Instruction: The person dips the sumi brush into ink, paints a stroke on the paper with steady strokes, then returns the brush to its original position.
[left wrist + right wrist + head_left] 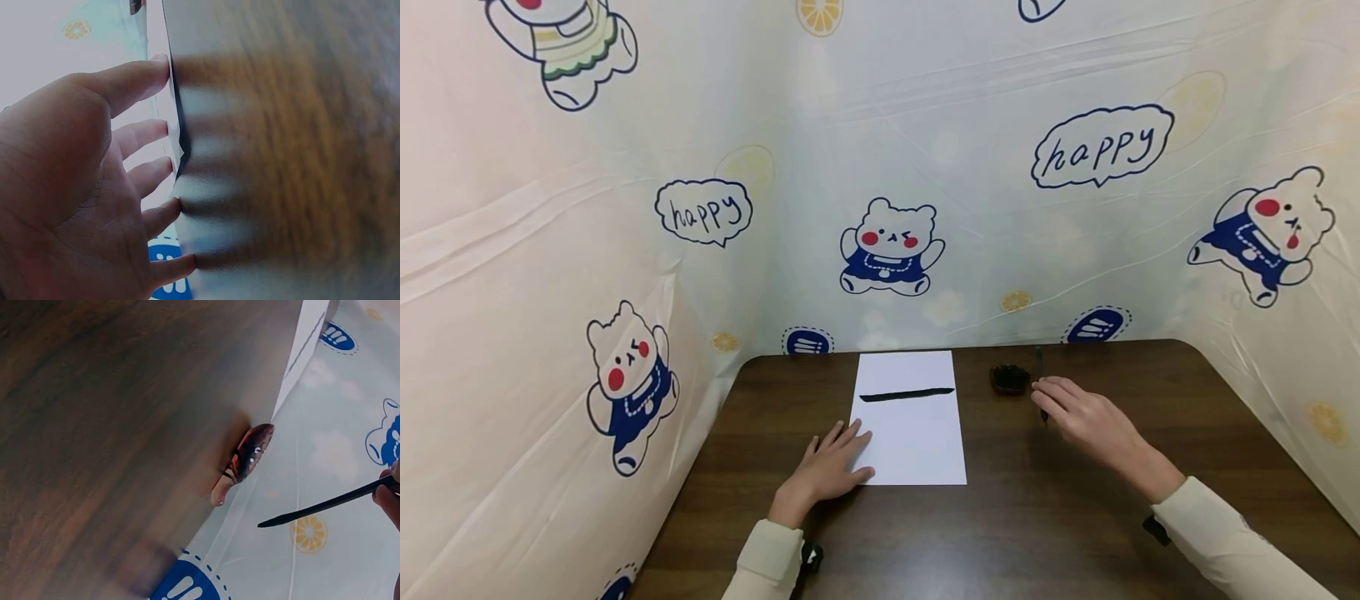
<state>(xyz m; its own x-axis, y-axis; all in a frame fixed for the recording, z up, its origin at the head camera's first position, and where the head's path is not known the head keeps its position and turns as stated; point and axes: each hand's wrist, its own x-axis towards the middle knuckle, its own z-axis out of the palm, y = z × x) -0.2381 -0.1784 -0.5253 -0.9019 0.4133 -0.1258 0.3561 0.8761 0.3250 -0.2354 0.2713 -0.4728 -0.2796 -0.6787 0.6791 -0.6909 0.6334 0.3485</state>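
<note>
A white sheet of paper (910,450) lies on the dark wooden table, with one thick black stroke (907,395) running across its upper part. My left hand (827,468) rests with spread fingers on the sheet's lower left edge; in the left wrist view its fingertips (160,130) touch down at the paper. To the right of the sheet, my right hand (1090,421) pinches a thin black brush (325,505), whose narrow tip points down in the right wrist view. A small glossy dark dish (1009,379) sits just left of the right fingers.
The wooden table (910,542) has rounded far corners. A pale printed curtain (970,250) with bears, orange slices and "happy" bubbles closes in the back and both sides, hanging right at the table's far edge.
</note>
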